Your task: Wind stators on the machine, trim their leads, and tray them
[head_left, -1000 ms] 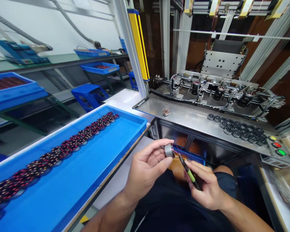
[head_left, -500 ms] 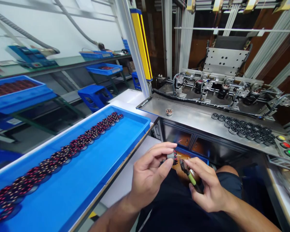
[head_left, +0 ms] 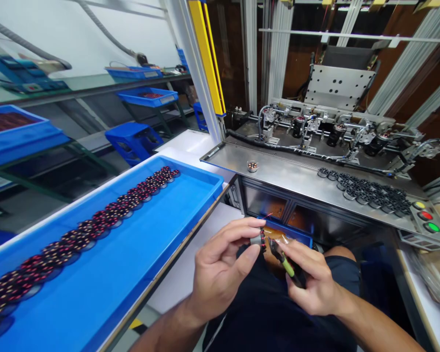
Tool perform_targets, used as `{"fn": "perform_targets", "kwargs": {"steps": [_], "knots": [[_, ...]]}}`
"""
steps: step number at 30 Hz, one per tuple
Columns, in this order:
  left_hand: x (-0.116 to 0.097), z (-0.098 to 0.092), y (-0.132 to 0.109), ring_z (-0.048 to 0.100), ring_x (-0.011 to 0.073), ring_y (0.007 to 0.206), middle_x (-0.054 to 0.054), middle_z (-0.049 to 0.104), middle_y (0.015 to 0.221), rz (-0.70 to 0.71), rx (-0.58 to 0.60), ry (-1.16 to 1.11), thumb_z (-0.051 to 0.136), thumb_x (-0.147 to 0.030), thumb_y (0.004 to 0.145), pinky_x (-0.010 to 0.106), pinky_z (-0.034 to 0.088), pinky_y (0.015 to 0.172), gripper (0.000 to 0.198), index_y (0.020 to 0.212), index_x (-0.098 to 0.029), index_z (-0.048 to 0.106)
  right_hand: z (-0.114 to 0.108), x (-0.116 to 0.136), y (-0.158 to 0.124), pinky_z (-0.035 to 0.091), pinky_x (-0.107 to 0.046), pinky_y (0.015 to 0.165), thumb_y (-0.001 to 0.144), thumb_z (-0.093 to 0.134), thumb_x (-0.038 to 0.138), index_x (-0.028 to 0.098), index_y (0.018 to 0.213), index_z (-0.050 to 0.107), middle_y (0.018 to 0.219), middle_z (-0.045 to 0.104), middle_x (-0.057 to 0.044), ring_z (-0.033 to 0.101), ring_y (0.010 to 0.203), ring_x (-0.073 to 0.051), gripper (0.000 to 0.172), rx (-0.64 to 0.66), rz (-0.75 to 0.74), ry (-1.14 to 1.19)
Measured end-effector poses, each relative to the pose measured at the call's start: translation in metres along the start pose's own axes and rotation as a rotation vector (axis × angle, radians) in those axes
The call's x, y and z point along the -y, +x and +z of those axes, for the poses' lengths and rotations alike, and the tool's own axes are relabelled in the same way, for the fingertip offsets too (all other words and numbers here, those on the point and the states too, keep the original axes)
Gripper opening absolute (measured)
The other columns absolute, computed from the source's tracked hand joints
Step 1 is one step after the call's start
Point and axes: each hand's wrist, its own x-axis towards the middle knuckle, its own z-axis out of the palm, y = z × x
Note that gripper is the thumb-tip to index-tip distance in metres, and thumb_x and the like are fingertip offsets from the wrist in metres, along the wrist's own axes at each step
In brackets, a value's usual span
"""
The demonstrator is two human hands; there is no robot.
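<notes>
Between the thumb and fingers of my left hand [head_left: 223, 269] is a small motor stator [head_left: 256, 240], a grey ring with dark and red windings on the side facing right. My right hand [head_left: 315, 278] grips a pair of cutting pliers [head_left: 288, 267] with green and black handles. The jaws point up and left, just beside the stator; whether they touch it I cannot tell. A thin red wire [head_left: 267, 215] sticks up near my left fingertips. Both hands are above my lap.
A long blue tray [head_left: 143, 244] on the left holds rows of wound stators [head_left: 106, 215]. On the metal ledge [head_left: 282, 181] sit one copper-wound stator [head_left: 252, 166] and many black ones [head_left: 366, 188]. Behind stands a winding machine [head_left: 333, 127]; push buttons [head_left: 425, 215] are at right.
The view has shifted slightly, so the scene sits a little further left and up. The plier jaws stay close to the stator, and both hands keep their hold.
</notes>
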Motion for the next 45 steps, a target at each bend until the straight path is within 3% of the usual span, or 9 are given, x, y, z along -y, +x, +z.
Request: {"fn": "perform_targets", "kwargs": {"steps": [5, 11, 18, 22, 26, 32, 35, 39, 45], "knots": [[0.001, 0.000, -0.003, 0.067, 0.0130, 0.112, 0.000, 0.074, 0.116, 0.016, 0.013, 0.023, 0.068, -0.009, 0.087, 0.021, 0.054, 0.098, 0.029, 0.107, -0.028, 0.073, 0.001, 0.006, 0.002, 0.058, -0.037, 0.082, 0.073, 0.054, 0.005, 0.019, 0.148, 0.045, 0.112, 0.061, -0.013, 0.064, 0.098, -0.023, 0.076, 0.010, 0.017, 0.046], [0.002, 0.000, -0.005, 0.067, 0.0152, 0.112, 0.001, 0.074, 0.116, 0.047, 0.053, 0.035, 0.067, -0.006, 0.086, 0.024, 0.055, 0.097, 0.032, 0.109, -0.027, 0.073, 0.002, 0.007, 0.005, 0.058, -0.037, 0.082, 0.075, 0.056, 0.005, 0.020, 0.149, 0.043, 0.117, 0.060, -0.014, 0.062, 0.099, -0.022, 0.077, 0.004, 0.017, 0.064], [0.002, 0.000, -0.005, 0.069, 0.0209, 0.109, 0.007, 0.074, 0.114, 0.046, 0.066, 0.045, 0.068, -0.006, 0.084, 0.033, 0.059, 0.094, 0.031, 0.108, -0.026, 0.074, 0.005, 0.002, 0.001, 0.059, -0.034, 0.076, 0.074, 0.055, 0.004, 0.023, 0.151, 0.042, 0.109, 0.066, -0.011, 0.067, 0.091, -0.022, 0.080, -0.018, -0.021, 0.054], [0.005, 0.000, -0.004, 0.070, 0.0230, 0.108, 0.009, 0.074, 0.115, 0.058, 0.068, 0.072, 0.069, -0.008, 0.085, 0.036, 0.060, 0.092, 0.027, 0.107, -0.024, 0.073, 0.005, 0.005, -0.002, 0.060, -0.033, 0.077, 0.075, 0.054, 0.004, 0.025, 0.150, 0.044, 0.103, 0.070, -0.008, 0.070, 0.087, -0.021, 0.079, -0.050, 0.057, 0.036], [0.013, -0.004, -0.002, 0.070, 0.0238, 0.107, 0.011, 0.068, 0.126, 0.199, 0.092, 0.123, 0.072, -0.008, 0.082, 0.037, 0.061, 0.090, 0.030, 0.109, -0.022, 0.072, -0.001, 0.007, -0.005, 0.059, -0.031, 0.078, 0.076, 0.056, 0.004, 0.027, 0.144, 0.052, 0.100, 0.071, -0.006, 0.070, 0.087, -0.021, 0.071, -0.086, 0.202, 0.050], [0.026, -0.015, -0.004, 0.067, 0.0269, 0.112, 0.011, 0.066, 0.125, 0.399, 0.060, 0.345, 0.081, -0.004, 0.071, 0.040, 0.063, 0.090, 0.070, 0.134, -0.024, 0.060, -0.017, 0.008, -0.017, 0.059, -0.029, 0.079, 0.080, 0.057, 0.004, 0.034, 0.143, 0.051, 0.099, 0.070, -0.002, 0.070, 0.082, -0.016, 0.070, -0.088, 0.342, 0.078], [0.027, -0.017, -0.005, 0.072, 0.0231, 0.099, 0.010, 0.062, 0.130, 0.460, 0.070, 0.440, 0.081, -0.004, 0.072, 0.038, 0.065, 0.088, 0.067, 0.132, -0.027, 0.063, -0.023, 0.013, -0.023, 0.060, -0.028, 0.074, 0.080, 0.057, 0.003, 0.031, 0.143, 0.051, 0.098, 0.070, -0.004, 0.069, 0.081, -0.017, 0.069, -0.076, 0.363, 0.087], [0.025, -0.017, -0.005, 0.073, 0.0231, 0.097, 0.007, 0.066, 0.122, 0.491, 0.052, 0.562, 0.083, -0.008, 0.071, 0.034, 0.066, 0.083, 0.060, 0.126, -0.028, 0.066, -0.028, 0.025, -0.027, 0.061, -0.030, 0.073, 0.079, 0.056, 0.001, 0.027, 0.143, 0.051, 0.098, 0.069, -0.008, 0.068, 0.081, -0.018, 0.069, -0.041, 0.393, 0.118], [0.020, -0.019, 0.000, 0.074, 0.0215, 0.097, 0.007, 0.073, 0.113, 0.529, 0.118, 0.667, 0.081, -0.007, 0.074, 0.031, 0.066, 0.083, 0.052, 0.121, -0.025, 0.066, -0.031, 0.044, -0.028, 0.062, -0.032, 0.081, 0.078, 0.050, -0.004, 0.036, 0.149, 0.041, 0.108, 0.066, -0.006, 0.069, 0.088, -0.015, 0.082, 0.063, 0.425, 0.441]]}}
